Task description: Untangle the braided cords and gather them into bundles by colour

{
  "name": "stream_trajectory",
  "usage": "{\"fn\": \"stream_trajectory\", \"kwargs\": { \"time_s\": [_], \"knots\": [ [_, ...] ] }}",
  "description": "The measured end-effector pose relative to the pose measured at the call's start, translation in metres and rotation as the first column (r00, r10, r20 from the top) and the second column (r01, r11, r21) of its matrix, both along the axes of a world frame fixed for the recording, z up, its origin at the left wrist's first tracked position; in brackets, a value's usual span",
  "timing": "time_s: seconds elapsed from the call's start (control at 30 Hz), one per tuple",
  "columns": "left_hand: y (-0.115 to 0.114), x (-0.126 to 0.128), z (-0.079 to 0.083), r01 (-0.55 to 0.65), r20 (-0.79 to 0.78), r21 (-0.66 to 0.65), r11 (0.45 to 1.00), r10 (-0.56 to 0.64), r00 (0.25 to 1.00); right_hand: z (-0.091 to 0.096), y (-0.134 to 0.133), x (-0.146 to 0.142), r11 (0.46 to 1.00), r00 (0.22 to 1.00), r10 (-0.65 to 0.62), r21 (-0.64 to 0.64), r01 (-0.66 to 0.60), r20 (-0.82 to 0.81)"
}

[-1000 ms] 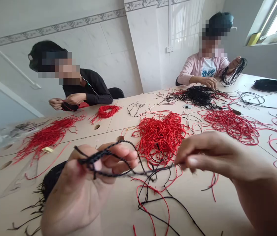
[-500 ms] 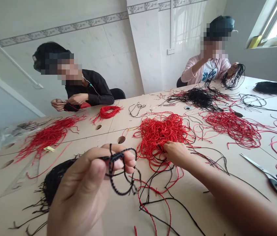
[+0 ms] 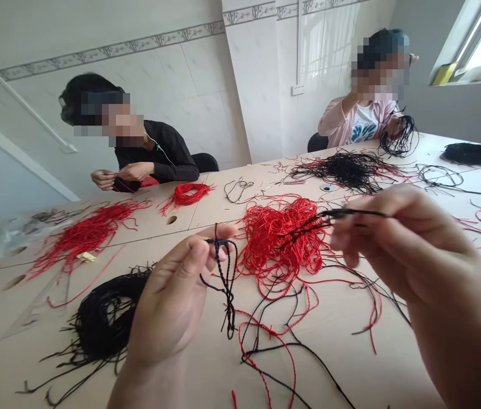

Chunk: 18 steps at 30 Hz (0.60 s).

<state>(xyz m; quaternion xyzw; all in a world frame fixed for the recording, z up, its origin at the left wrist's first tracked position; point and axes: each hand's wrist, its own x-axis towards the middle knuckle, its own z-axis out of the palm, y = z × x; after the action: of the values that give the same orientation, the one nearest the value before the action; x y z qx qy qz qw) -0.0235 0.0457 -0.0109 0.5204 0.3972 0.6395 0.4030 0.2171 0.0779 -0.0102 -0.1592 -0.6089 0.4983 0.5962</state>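
My left hand [image 3: 176, 301] pinches a knotted black cord [image 3: 228, 295] between thumb and fingers, its loops hanging down over the table. Off to the right, my right hand [image 3: 423, 255] is closed on another black cord [image 3: 309, 227], whose looped strands point left in front of a tangled red cord pile [image 3: 281, 250]. The two hands are raised and apart. A bundle of black cords [image 3: 95, 329] lies beside my left wrist, partly hidden by it. Loose black and red cords [image 3: 291, 343] trail across the table between my forearms.
Across the table [image 3: 206, 363] sit two people, a person in black [image 3: 168, 150] and a person in pink [image 3: 334, 116], both handling cords. More red cords [image 3: 91, 227] lie at left beside a clear set square [image 3: 38, 309]. A black cord heap [image 3: 347, 170] is at the back.
My right hand has lifted out of the red pile and moved right with a black cord, covering the scissors. My left hand has shifted right, its cord loops now hanging down.
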Motion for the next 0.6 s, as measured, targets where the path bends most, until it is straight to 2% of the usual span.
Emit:
{"fn": "stream_trajectory", "kwargs": {
  "time_s": [0.07, 0.17, 0.3, 0.4, 0.47, 0.5, 0.6],
  "knots": [
    [0.001, 0.005, -0.003, 0.081, 0.028, -0.08, 0.994, -0.079, 0.997, 0.007, -0.021, -0.002, 0.997, 0.99, -0.062, -0.05, 0.056, -0.123],
    [0.004, 0.014, -0.013, 0.232, -0.009, -0.194, 0.953, -0.238, 0.971, 0.008, -0.037, -0.007, 0.996, 0.991, -0.052, -0.072, 0.043, -0.123],
    [0.012, 0.027, -0.03, 0.359, -0.079, -0.347, 0.867, -0.408, 0.91, 0.004, -0.031, -0.006, 0.987, 0.991, 0.137, -0.079, -0.136, 0.001],
    [0.015, 0.033, -0.035, 0.415, -0.205, -0.364, 0.834, -0.506, 0.838, 0.004, -0.019, -0.001, 0.956, 0.939, 0.287, 0.007, -0.293, 0.189],
    [0.015, 0.031, -0.033, 0.43, -0.274, -0.341, 0.836, -0.526, 0.805, 0.003, -0.008, 0.002, 0.939, 0.907, 0.308, 0.061, -0.338, 0.286],
    [0.015, 0.029, -0.032, 0.416, -0.271, -0.329, 0.848, -0.507, 0.818, 0.002, -0.001, 0.003, 0.946, 0.91, 0.281, 0.07, -0.315, 0.303],
    [0.013, 0.017, -0.027, 0.317, -0.149, -0.308, 0.897, -0.374, 0.915, -0.012, 0.024, 0.001, 0.993, 0.906, 0.07, 0.058, -0.104, 0.418]
  ]
}}
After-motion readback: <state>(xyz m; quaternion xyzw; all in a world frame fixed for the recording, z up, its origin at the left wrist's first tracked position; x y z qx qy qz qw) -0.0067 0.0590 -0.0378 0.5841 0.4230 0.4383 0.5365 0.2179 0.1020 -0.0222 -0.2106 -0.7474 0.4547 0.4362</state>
